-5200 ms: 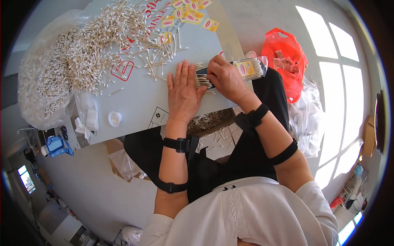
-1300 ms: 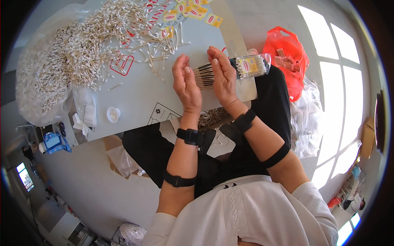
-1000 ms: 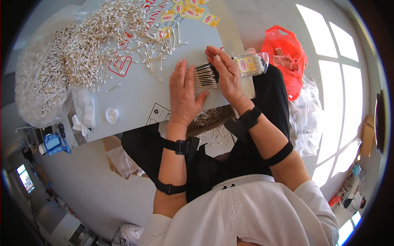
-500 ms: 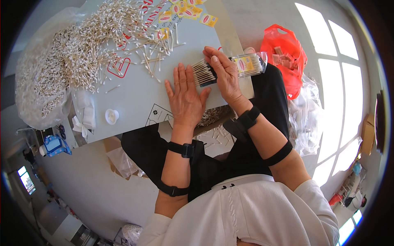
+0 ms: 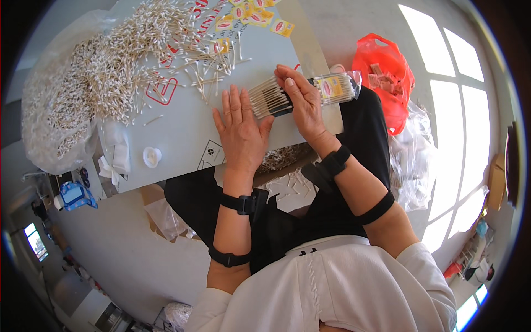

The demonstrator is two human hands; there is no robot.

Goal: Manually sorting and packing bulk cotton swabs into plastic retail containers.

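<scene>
My left hand (image 5: 243,124) lies flat on the grey table, fingers stretched, its thumb beside a row of cotton swabs (image 5: 268,97). These swabs lie side by side on a dark strip, ends toward my fingers. Over the strip's middle rests the edge of my right hand (image 5: 304,99), fingers bent together and thumb against them; whatever they hold, if anything, is hidden. Beyond that hand, a clear packet of cotton swabs (image 5: 345,87) with a yellow label (image 5: 329,87) reaches past the table's right edge.
A big heap of loose cotton swabs (image 5: 110,72) spills from a clear bag at the left. Yellow cards (image 5: 282,27) lie at the far side. A small white cup (image 5: 151,157) stands near the front edge. A red plastic bag (image 5: 381,83) hangs at the right.
My left hand has slid to the left, away from my right hand. The swab row now reaches further left and is spread wider. My right hand has hardly moved.
</scene>
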